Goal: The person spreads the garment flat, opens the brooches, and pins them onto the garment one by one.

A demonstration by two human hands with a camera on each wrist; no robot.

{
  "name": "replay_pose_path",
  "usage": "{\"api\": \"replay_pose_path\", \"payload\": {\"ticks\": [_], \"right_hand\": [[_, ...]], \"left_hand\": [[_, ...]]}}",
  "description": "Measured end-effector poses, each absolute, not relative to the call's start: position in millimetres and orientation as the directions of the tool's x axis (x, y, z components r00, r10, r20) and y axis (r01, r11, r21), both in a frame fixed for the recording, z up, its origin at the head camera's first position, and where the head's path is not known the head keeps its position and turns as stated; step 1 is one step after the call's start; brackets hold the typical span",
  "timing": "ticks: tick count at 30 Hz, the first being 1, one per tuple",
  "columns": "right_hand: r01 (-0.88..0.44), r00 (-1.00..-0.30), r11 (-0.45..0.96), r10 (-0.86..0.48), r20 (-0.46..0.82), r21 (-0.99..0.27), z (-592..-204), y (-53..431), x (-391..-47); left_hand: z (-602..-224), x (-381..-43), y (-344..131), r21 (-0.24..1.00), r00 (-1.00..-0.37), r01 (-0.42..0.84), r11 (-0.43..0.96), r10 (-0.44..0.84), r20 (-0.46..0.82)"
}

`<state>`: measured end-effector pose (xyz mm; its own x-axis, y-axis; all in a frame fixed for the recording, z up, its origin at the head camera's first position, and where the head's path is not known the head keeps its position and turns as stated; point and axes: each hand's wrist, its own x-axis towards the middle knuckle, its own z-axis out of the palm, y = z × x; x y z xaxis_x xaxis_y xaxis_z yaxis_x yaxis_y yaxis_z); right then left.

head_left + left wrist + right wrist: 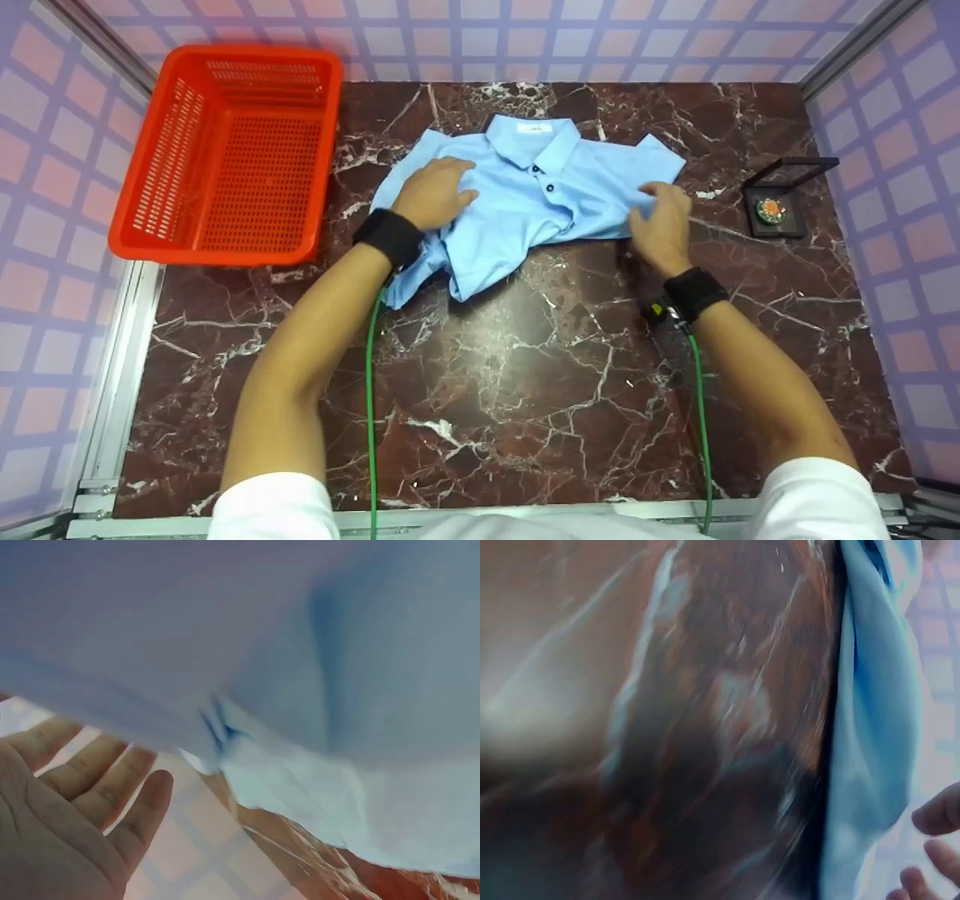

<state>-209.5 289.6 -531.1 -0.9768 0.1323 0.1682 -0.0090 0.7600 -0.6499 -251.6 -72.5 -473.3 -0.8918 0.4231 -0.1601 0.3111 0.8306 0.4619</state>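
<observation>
A light blue collared shirt (510,217) with dark buttons lies rumpled on the table, its collar toward the back wall. My left hand (436,193) is over the shirt's left side, fingers spread and holding nothing. In the left wrist view, those fingers (97,780) are loosely extended beside the blurred cloth. At the shirt's right edge, below the short sleeve, is my right hand (664,229), thumb and fingers apart. The right wrist view shows its fingertips (937,814) close beside a fold of the blue cloth (874,705), with no fabric between them.
A red plastic basket (321,187) stands at the back left of the dark marbled table (510,390). On the right sits a small open black case (780,231) holding a round patterned disc. Green cables (371,405) run from both wrist bands, and checked walls surround the table.
</observation>
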Motion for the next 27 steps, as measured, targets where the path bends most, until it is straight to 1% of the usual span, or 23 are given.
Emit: {"api": "replay_pose_path", "payload": {"ticks": [3, 5, 8, 11, 14, 17, 21, 24, 27], "right_hand": [[-0.218, -0.959, 0.760, -0.052, 0.277, -0.612, -529.2, 267.2, -218.0], [-0.320, -0.939, 0.739, -0.163, 0.304, -0.593, -526.9, 251.1, -223.7], [-0.400, -0.916, 0.707, -0.304, 0.260, -0.583, -522.4, 225.8, -232.2], [-0.458, -0.883, 0.693, -0.427, 0.194, -0.556, -519.9, 203.4, -240.4], [-0.521, -0.836, 0.690, -0.533, 0.135, -0.502, -519.0, 186.9, -248.0], [-0.555, -0.811, 0.700, -0.577, 0.101, -0.449, -519.2, 178.1, -256.5], [-0.553, -0.815, 0.743, -0.576, 0.060, -0.377, -520.9, 173.7, -266.3], [-0.551, -0.814, 0.769, -0.582, 0.003, -0.324, -523.6, 169.7, -268.9], [-0.565, -0.797, 0.774, -0.602, -0.055, -0.284, -526.8, 162.7, -269.3]], "left_hand": [[-467.5, -228.7, -66.7, 0.451, -0.885, 0.351, 0.821, 0.448, -0.127], [-464.0, -210.5, -62.0, 0.424, -0.873, 0.407, 0.809, 0.481, -0.080], [-459.2, -181.1, -58.9, 0.397, -0.852, 0.488, 0.777, 0.523, 0.024], [-457.2, -150.2, -62.9, 0.407, -0.849, 0.511, 0.757, 0.518, 0.102], [-456.7, -119.7, -72.0, 0.416, -0.874, 0.467, 0.780, 0.479, 0.083], [-458.3, -98.2, -81.4, 0.367, -0.899, 0.414, 0.833, 0.438, 0.022], [-472.2, -93.1, -88.8, 0.320, -0.915, 0.376, 0.870, 0.402, -0.019], [-493.0, -102.1, -91.7, 0.314, -0.924, 0.367, 0.876, 0.383, 0.011], [-514.5, -113.4, -93.6, 0.272, -0.933, 0.357, 0.894, 0.352, 0.070]]}}
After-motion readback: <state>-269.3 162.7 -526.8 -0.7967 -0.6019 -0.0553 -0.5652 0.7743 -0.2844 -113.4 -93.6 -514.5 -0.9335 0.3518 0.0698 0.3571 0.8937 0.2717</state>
